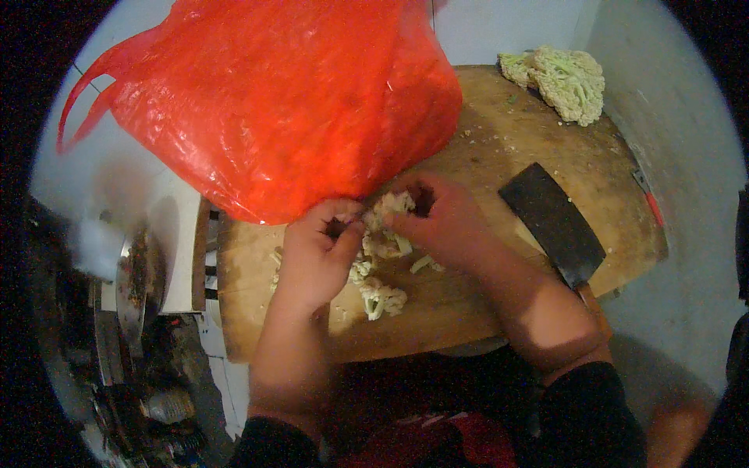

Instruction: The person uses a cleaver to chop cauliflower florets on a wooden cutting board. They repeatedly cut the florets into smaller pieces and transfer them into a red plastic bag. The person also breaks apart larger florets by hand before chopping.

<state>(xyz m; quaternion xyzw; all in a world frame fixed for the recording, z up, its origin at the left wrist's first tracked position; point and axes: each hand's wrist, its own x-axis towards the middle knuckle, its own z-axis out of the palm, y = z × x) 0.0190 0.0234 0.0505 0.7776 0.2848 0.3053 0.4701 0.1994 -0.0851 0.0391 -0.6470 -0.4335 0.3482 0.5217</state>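
Between my two hands, above the wooden cutting board (pixel 468 304), is a blurred piece of cauliflower (pixel 391 206). My right hand (pixel 447 216) grips it from the right with thumb and fingers. From the other side, the curled fingers and thumb of my left hand (pixel 322 251) meet its edge; their tips are partly hidden. Cut cauliflower florets (pixel 380 297) lie on the board below and between the hands. A small stem piece (pixel 426 264) rests under my right hand. Just beyond my left hand bulges a red plastic bag (pixel 281 111), its contents not visible.
A dark-bladed cleaver (pixel 553 225) lies on the board at right, its wooden handle partly behind my right forearm. Larger cauliflower chunks (pixel 564 85) sit at the far right corner. A red-handled tool (pixel 649 196) lies along the right edge, beside the wall (pixel 684 193). At left stands a metal pan (pixel 137 281).
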